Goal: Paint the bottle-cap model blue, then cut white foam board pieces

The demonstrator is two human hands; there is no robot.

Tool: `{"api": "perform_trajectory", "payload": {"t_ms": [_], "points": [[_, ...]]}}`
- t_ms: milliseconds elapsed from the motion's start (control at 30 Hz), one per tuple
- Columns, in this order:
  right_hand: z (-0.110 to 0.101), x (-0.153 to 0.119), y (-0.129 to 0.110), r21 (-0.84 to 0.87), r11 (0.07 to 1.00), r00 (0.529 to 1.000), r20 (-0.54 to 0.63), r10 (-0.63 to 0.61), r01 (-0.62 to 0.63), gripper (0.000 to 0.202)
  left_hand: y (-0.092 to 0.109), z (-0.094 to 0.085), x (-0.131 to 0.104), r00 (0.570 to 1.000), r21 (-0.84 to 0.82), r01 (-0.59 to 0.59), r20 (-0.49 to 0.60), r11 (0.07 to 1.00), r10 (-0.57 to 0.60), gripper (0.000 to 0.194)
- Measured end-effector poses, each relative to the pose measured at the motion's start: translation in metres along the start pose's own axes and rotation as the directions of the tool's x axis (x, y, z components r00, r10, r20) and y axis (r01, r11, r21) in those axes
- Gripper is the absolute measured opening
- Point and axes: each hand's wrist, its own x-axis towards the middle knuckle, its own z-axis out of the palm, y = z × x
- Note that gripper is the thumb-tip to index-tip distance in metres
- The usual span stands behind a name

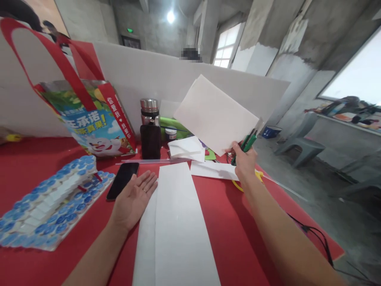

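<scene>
My right hand (245, 162) is closed on a green utility knife (249, 142) and the lower corner of a white sheet (216, 113), which it holds raised and tilted above the table. My left hand (132, 200) lies palm up with its fingers stretched out and nothing in it. Beside it, a long white board strip (180, 222) runs toward me, overlapping another white strip (145, 234) on its left. A black phone (122, 181) lies just past the left wrist. Behind the strips are several smaller white pieces (186, 147).
On the red table (235, 242), a blue-and-white model (62, 202) stands at left, below a colourful bag (98, 123). A metal flask (149, 106) and a small jar (170, 134) stand at the back. Yellow loops (259, 176) show under my right wrist; a black cable (320, 234) hangs over the right edge.
</scene>
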Motion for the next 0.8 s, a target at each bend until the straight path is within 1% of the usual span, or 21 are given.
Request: {"api": "perform_trajectory", "payload": {"t_ms": [167, 333, 500, 600, 800], "points": [[0.004, 0.032, 0.004, -0.030, 0.999, 0.999, 0.016, -0.045, 0.045, 0.052, -0.002, -0.001, 0.003, 1.000, -0.010, 0.018, -0.009, 1.000, -0.018, 0.049], [-0.005, 0.060, 0.001, -0.116, 0.987, 0.993, 0.059, -0.103, 0.109, 0.042, -0.001, -0.001, 0.003, 0.999, -0.018, 0.030, -0.019, 0.999, -0.031, 0.053], [-0.013, 0.080, 0.002, -0.200, 0.967, 0.985, 0.098, -0.140, 0.158, 0.036, 0.001, -0.002, 0.002, 0.999, -0.014, 0.044, 0.002, 0.999, -0.044, 0.053], [-0.011, 0.089, 0.010, -0.232, 0.955, 0.980, 0.118, -0.159, 0.183, 0.037, 0.001, -0.002, 0.003, 0.999, -0.019, 0.051, 0.007, 0.998, -0.051, 0.055], [0.001, 0.099, 0.037, -0.240, 0.947, 0.969, 0.170, -0.177, 0.215, 0.038, 0.001, -0.003, 0.004, 0.998, -0.032, 0.063, 0.004, 0.998, -0.063, 0.055]]}}
